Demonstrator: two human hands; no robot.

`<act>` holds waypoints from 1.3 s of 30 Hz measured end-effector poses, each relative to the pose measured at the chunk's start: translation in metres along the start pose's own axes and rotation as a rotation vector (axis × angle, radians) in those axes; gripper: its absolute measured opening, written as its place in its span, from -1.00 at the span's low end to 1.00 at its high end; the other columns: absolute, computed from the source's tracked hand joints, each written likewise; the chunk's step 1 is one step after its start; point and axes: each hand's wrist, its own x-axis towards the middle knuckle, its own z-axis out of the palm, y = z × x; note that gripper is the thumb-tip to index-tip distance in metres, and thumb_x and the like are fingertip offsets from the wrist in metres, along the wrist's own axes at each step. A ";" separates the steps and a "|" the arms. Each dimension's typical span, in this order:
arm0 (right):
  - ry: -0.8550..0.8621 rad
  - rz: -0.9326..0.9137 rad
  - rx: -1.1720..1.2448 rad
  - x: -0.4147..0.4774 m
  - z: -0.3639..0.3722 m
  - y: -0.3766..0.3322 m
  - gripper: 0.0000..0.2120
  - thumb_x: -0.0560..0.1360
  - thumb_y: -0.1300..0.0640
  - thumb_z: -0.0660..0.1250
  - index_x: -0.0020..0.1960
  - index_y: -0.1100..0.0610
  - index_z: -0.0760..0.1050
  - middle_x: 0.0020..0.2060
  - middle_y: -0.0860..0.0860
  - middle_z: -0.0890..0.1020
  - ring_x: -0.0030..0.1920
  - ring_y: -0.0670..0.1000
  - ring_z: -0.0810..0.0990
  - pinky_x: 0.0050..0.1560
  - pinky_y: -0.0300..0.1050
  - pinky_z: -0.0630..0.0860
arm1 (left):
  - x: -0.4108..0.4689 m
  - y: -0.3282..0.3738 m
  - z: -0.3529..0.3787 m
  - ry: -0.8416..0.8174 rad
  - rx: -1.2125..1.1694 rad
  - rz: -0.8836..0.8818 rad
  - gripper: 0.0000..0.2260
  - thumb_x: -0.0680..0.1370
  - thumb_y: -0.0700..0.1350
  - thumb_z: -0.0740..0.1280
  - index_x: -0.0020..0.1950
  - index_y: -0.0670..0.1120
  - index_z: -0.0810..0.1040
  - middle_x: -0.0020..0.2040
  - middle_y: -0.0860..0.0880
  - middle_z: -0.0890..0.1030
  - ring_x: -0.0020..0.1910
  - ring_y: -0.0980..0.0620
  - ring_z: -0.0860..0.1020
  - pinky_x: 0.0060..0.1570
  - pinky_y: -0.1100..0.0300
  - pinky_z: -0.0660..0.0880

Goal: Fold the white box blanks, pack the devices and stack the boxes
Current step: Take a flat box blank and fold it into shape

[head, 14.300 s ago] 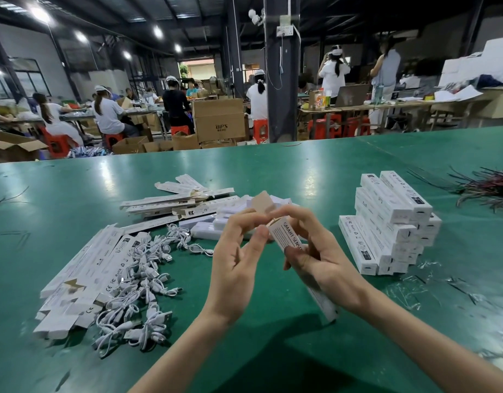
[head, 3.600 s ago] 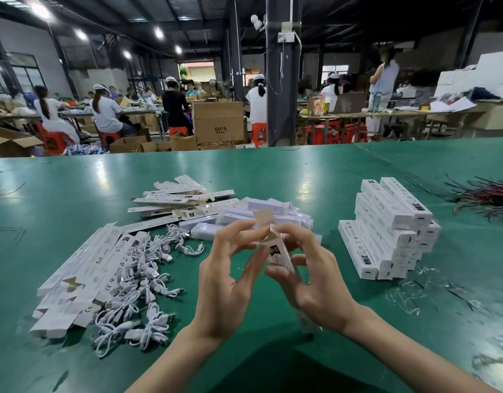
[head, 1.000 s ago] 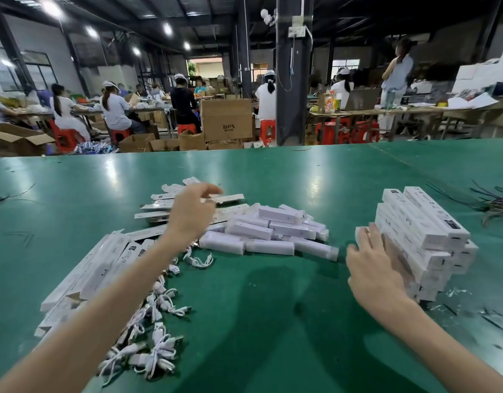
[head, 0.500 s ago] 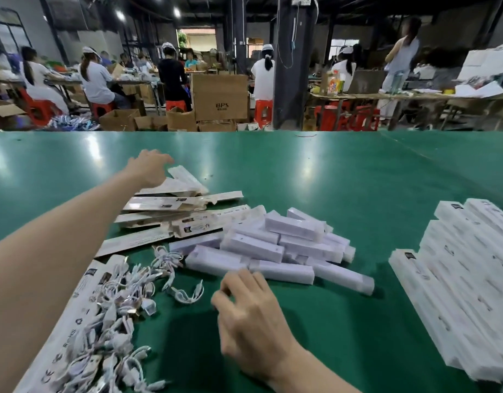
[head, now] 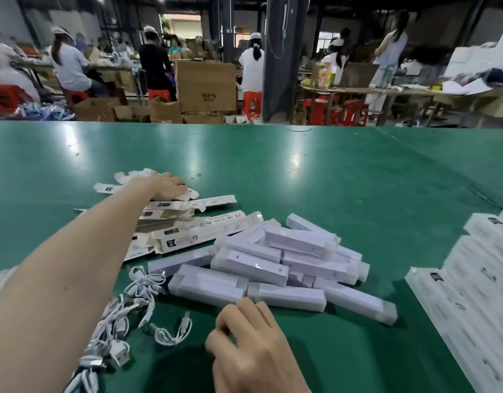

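My left arm stretches forward and my left hand (head: 166, 186) lies with its fingers on top of the far pile of flat white box blanks (head: 187, 222). A heap of white devices in clear sleeves (head: 275, 265) lies in the middle of the green table (head: 329, 180). My right hand (head: 253, 344) hovers at the heap's near edge, fingers loosely curled, its fingertips just short of the nearest device, holding nothing. The stack of packed white boxes (head: 468, 285) stands at the right, partly cut off by the frame edge.
Several coiled white cables (head: 122, 313) lie at the near left beside my forearm. Across the aisle, people sit and stand at other benches around cardboard cartons (head: 206, 86) and a dark pillar (head: 281, 58).
The view has moved closer to the table. My left hand has settled on the far blanks. My right hand has come up to the near edge of the device heap.
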 end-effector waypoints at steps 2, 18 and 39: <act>-0.031 0.002 0.033 -0.001 -0.003 0.000 -0.84 0.22 0.34 0.08 -0.46 0.17 0.36 -0.44 0.07 0.36 -0.39 0.05 0.28 -0.37 -0.12 0.26 | -0.010 -0.003 -0.003 0.005 0.105 -0.008 -0.53 0.69 0.10 -0.13 0.53 -0.05 0.21 0.54 -0.07 0.23 0.50 -0.05 0.17 0.44 0.00 0.08; -0.324 0.109 0.048 -0.005 -0.019 -0.004 -0.92 0.26 0.32 0.29 -0.37 0.19 0.43 -0.34 0.10 0.48 -0.28 0.12 0.45 -0.24 -0.05 0.41 | -0.115 -0.022 0.017 -0.003 0.117 -0.177 -0.36 0.59 0.33 -0.19 0.52 0.06 0.29 0.53 -0.13 0.25 0.51 -0.22 0.10 0.46 -0.13 0.12; -0.372 0.174 0.050 -0.004 -0.019 -0.004 -0.91 0.31 0.36 0.26 -0.34 0.24 0.46 -0.33 0.15 0.50 -0.26 0.16 0.45 -0.22 -0.02 0.44 | -0.154 -0.076 -0.003 -0.036 -0.428 0.036 -0.78 0.50 -0.03 0.43 0.12 -0.07 0.65 0.16 -0.01 0.60 0.15 -0.01 0.51 0.26 0.09 0.36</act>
